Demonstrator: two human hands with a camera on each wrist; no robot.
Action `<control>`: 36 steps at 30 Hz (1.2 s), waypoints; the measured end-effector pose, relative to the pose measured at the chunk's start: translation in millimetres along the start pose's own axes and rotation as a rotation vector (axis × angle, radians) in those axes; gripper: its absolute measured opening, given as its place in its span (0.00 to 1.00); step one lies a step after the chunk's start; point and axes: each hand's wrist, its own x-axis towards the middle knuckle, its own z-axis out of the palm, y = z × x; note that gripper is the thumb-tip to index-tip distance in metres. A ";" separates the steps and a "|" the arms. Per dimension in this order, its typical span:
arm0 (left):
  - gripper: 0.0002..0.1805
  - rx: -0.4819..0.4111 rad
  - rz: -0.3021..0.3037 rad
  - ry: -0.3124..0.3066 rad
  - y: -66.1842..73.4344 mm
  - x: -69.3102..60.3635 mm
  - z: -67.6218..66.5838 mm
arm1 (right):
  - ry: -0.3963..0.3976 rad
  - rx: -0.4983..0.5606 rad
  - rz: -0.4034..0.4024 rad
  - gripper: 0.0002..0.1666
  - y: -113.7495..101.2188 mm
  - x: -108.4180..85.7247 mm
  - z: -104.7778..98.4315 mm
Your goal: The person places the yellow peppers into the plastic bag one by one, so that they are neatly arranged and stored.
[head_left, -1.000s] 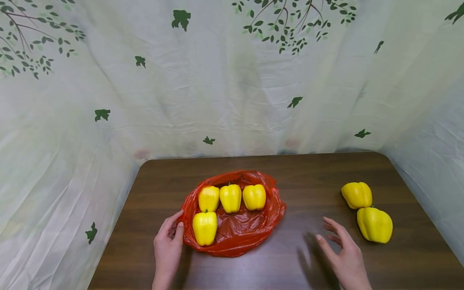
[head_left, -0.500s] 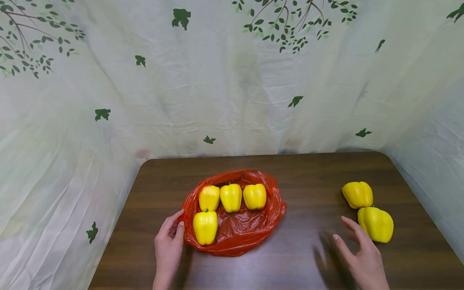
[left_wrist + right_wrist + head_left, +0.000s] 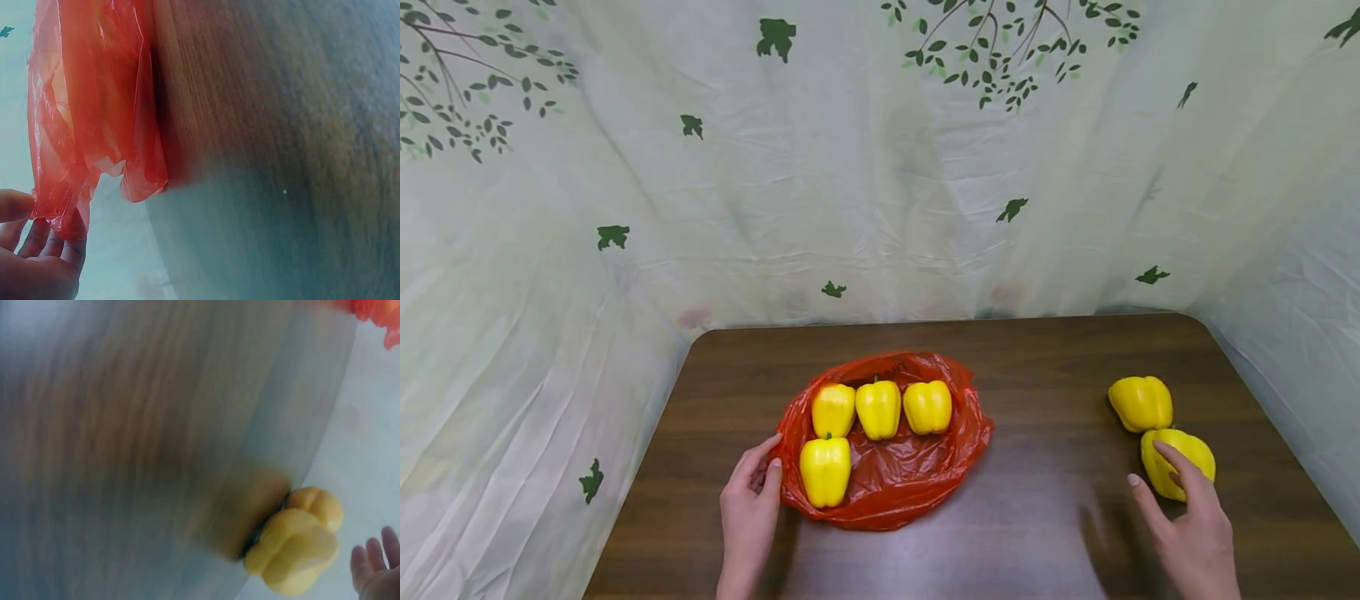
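Note:
My left hand (image 3: 750, 504) pinches the left edge of a red plastic bag (image 3: 910, 500) between thumb and fingers; the left wrist view shows its thin film (image 3: 94, 112) between them. Several yellow bell peppers lie in the bag, among them one at its front left (image 3: 824, 472). Over at the right, my right hand (image 3: 1195, 525) is spread and holds nothing. It hovers before the nearer loose bell pepper (image 3: 1157, 463), partly covering it in the head view. In the right wrist view the fingers stand apart from that pepper (image 3: 294, 553).
Another yellow bell pepper (image 3: 1140, 403) lies just behind the nearer loose one, nearly touching it. Everything stands on a dark wooden table (image 3: 1030, 358) with rounded far corners. A pale curtain (image 3: 880, 167) printed with leaves hangs behind it.
My right hand has moved to the right, from beside the bag to the nearer loose bell pepper. The left hand, the bag and the peppers have stayed put.

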 end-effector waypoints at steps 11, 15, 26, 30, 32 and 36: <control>0.18 0.000 -0.011 0.000 -1.2 0.2 -0.3 | 0.081 0.012 -0.065 0.34 28.8 20.5 -9.4; 0.18 0.002 -0.006 0.000 -2.3 0.2 -0.4 | 0.067 -0.006 -0.072 0.35 39.0 27.5 -12.8; 0.18 0.010 -0.006 0.016 -3.8 -0.2 0.6 | -0.155 -0.064 0.112 0.54 54.4 44.2 -14.4; 0.18 0.007 -0.010 0.017 -3.9 -0.3 0.4 | -0.231 -0.023 0.247 0.58 55.9 49.4 -15.7; 0.18 0.007 -0.013 0.019 -3.8 -0.3 0.3 | -0.266 -0.013 0.294 0.60 56.0 51.9 -17.7; 0.18 0.007 -0.021 0.016 -3.1 0.1 0.0 | -0.310 -0.024 0.320 0.61 56.3 55.4 -21.4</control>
